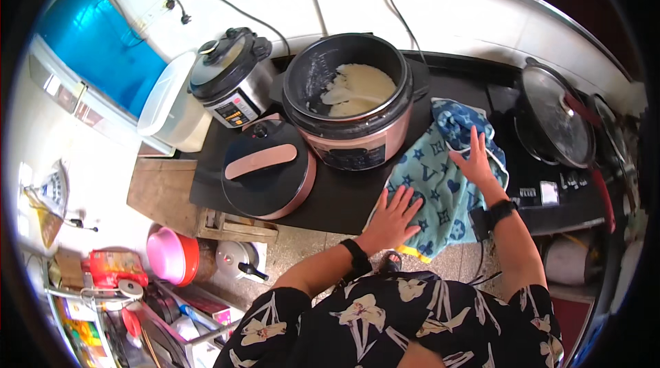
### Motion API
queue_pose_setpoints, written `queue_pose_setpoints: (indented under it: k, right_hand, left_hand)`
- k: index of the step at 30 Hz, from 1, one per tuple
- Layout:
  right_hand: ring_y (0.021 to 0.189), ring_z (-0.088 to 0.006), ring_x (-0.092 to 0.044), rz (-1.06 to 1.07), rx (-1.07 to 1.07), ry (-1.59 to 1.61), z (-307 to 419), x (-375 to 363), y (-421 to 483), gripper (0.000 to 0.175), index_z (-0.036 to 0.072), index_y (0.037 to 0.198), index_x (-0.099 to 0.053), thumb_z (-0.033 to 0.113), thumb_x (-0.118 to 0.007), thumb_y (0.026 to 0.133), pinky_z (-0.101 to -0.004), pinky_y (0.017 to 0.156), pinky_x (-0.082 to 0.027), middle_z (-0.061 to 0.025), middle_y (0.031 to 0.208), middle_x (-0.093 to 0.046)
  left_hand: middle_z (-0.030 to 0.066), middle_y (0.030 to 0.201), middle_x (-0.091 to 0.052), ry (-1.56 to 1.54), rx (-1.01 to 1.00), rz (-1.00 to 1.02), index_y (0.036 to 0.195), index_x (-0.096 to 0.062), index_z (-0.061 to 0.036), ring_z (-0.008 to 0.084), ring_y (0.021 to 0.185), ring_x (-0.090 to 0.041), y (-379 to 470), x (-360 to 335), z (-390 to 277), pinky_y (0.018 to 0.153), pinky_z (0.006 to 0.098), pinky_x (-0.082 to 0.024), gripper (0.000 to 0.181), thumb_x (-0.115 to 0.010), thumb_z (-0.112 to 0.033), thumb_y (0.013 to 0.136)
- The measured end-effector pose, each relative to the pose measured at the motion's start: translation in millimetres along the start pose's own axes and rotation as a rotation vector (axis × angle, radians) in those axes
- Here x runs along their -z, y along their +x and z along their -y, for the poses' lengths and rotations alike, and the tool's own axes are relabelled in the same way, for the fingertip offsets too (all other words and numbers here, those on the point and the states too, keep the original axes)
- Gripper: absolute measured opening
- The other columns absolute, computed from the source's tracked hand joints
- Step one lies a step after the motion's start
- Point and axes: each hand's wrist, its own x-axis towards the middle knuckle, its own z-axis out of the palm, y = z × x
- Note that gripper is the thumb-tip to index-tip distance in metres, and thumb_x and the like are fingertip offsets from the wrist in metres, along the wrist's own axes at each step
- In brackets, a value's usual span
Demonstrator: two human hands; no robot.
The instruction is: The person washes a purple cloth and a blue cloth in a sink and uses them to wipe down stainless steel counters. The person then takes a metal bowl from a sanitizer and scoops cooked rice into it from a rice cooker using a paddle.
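Note:
Spread over the front of the black counter is a blue patterned towel (438,177), partly bunched at its far end and hanging past the near edge. My left hand (394,216) rests on its left side with the fingers spread. Near the bunched part, my right hand (474,162) is at the towel with fingers apart, gripping nothing that I can see. Behind the towel stands a pink and black electric pressure cooker (350,136), uncovered. Cooked rice (366,87) lies inside its dark pot, with a pale rice paddle (343,95) in it. The cooker's lid (268,167) sits to the left, its pink handle upward.
A second, silver electric pressure cooker (232,79) stands at the back left beside a translucent plastic bin (172,105). On the right is a lidded wok (554,115) on a black cooktop (562,216). A cord hangs behind the open cooker. Basins (170,257) are low at left.

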Motion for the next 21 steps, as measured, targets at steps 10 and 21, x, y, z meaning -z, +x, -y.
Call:
queue_pose_setpoints:
  k: [10, 21]
  right_hand:
    - [0.126, -0.0331, -0.023, 0.016, 0.338, -0.404, -12, -29, 101, 0.068, 0.02, 0.13, -0.034, 0.045, -0.06, 0.072, -0.0506, 0.099, -0.021, -0.0138, 0.138, -0.025]
    - [0.127, -0.0368, -0.019, -0.099, 0.227, -0.837, -11, -41, 47, 0.065, 0.02, 0.136, -0.021, 0.042, -0.047, 0.082, -0.0557, 0.096, -0.02, -0.0122, 0.142, -0.014]
  left_hand:
    - [0.0085, 0.119, -0.048, -0.282, 0.053, 0.086, 0.115, -0.05, -0.0147, 0.0264, 0.121, -0.033, -12, 41, -20, 0.098, 0.0547, -0.017, 0.041, -0.059, -0.026, 0.077]
    - [0.0091, 0.097, -0.06, -0.289, 1.378, -0.058, 0.112, -0.052, -0.0065, 0.0168, 0.084, -0.058, -340, 305, 141, 0.066, 0.0281, -0.049, 0.038, -0.06, -0.025, 0.079]
